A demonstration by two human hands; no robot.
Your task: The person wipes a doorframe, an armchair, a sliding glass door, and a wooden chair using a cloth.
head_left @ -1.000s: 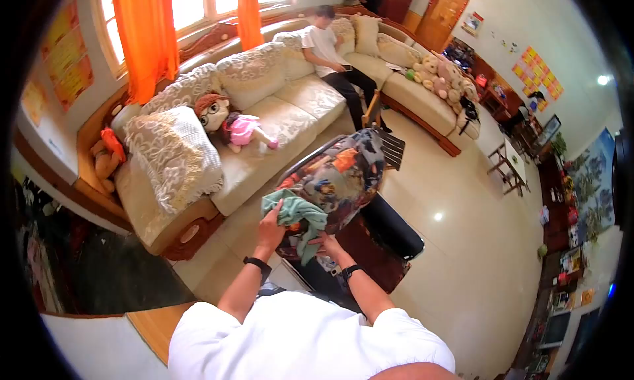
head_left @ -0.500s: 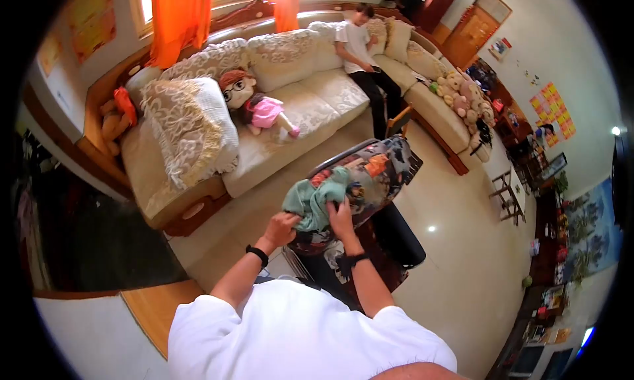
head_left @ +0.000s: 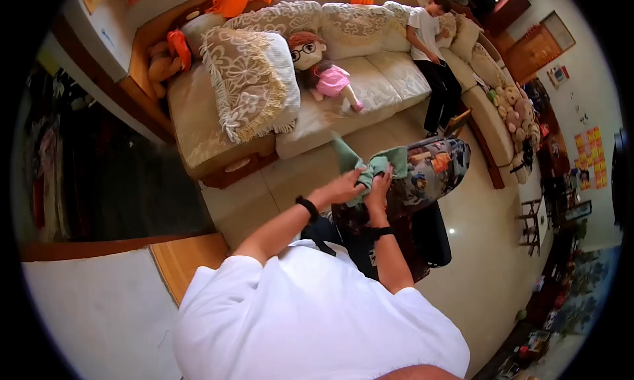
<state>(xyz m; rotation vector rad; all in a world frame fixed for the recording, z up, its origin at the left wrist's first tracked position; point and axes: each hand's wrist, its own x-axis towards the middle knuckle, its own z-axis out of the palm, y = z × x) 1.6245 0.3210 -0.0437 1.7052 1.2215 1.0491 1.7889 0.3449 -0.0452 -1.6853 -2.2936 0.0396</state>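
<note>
A pale green cloth is bunched up between my two hands, one corner sticking up to the left. My left hand is closed on its left part, and my right hand grips the bunched middle. Whether the cloth is a garment or a towel I cannot tell. Directly beyond and beneath it lies a dark padded surface with a colourful print, partly covered by the cloth and my hands. Each wrist wears a black band.
A long cream sofa runs along the far side, bearing cushions, a doll in pink and several plush toys. A person in a white shirt sits on it. A black padded seat stands right of my hands.
The cloth has been lifted off the printed surface and gathered, with a corner now raised. My hands have drawn closer together. The view has shifted, so the room appears further right.
</note>
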